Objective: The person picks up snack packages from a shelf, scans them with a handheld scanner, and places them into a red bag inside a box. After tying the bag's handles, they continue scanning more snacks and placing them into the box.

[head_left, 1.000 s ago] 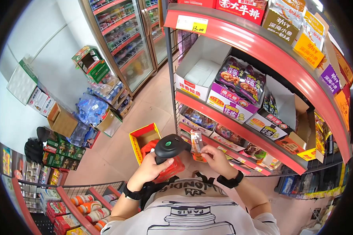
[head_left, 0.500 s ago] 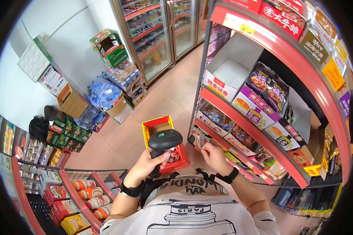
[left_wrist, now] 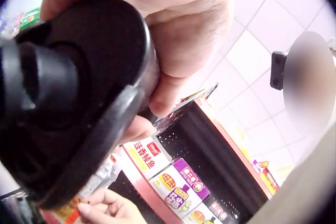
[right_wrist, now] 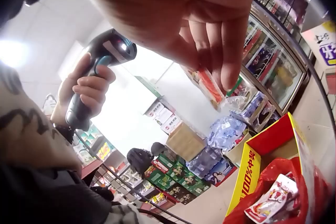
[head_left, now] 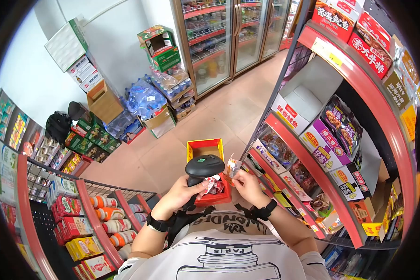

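Note:
My left hand [head_left: 178, 193] grips the handle of a black barcode scanner [head_left: 204, 166]; in the right wrist view its fingers wrap the handle below a lit scanning window [right_wrist: 124, 47]. Between the thumb and fingers of my right hand [head_left: 250, 188] a small clear-and-orange snack packet [head_left: 233, 165] is pinched, just right of the scanner head. Beneath both hands stands a yellow and red carton [head_left: 190, 150]. A red plastic bag [right_wrist: 303, 182] sits in it, holding several small red and white packets [right_wrist: 274, 202]. The scanner hides part of the carton in the head view.
A red-edged shelf rack [head_left: 289, 132] with boxed snacks stands close on my right. Another rack [head_left: 91, 223] with bottles and boxes is at lower left. Water packs [head_left: 147, 99], stacked cartons [head_left: 104, 100] and glass-door fridges [head_left: 212, 70] line the far side.
The head view has turned left, so the shelves shift right. My right hand dropped the packet lower and away from the scanner, then raised it beside the scanner head again. The left hand keeps its grip.

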`<control>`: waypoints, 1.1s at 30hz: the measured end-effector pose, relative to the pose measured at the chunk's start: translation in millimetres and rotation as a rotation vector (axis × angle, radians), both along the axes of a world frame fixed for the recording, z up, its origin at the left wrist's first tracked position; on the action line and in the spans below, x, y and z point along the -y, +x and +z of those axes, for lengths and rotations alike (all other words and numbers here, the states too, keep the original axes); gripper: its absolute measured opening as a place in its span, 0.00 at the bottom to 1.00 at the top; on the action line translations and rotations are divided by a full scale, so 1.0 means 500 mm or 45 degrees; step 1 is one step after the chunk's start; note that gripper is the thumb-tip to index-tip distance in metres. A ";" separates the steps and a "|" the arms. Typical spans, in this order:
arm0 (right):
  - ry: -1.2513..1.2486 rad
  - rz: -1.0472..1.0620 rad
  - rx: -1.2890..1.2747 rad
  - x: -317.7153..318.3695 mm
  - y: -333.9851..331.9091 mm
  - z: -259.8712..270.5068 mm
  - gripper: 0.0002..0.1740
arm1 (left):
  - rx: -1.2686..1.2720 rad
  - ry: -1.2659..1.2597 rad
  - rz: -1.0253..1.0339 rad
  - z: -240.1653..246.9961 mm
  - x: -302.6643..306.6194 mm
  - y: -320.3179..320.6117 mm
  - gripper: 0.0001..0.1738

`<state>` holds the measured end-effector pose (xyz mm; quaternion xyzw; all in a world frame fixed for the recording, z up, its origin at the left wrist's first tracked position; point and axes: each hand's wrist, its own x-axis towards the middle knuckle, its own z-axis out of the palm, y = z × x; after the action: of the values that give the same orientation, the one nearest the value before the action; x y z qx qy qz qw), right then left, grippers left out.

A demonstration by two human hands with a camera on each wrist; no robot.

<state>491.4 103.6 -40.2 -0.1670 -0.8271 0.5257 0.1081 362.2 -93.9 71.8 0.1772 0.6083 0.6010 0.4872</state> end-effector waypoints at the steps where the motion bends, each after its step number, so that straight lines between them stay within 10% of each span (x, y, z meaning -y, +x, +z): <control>1: 0.001 0.011 -0.002 0.002 -0.005 -0.002 0.03 | 0.003 0.003 -0.001 -0.004 0.003 -0.001 0.13; 16: -0.415 0.062 -0.091 0.014 -0.027 -0.038 0.04 | -0.090 -0.018 0.000 -0.001 0.030 -0.008 0.13; 33: 0.296 0.285 0.850 0.036 -0.121 -0.257 0.12 | -0.117 -0.129 0.234 -0.027 0.104 -0.082 0.15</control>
<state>431.0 85.3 -168.6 -0.2245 -0.8842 0.3533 -0.2075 321.3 -146.0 58.1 0.1231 0.6733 0.6027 0.4101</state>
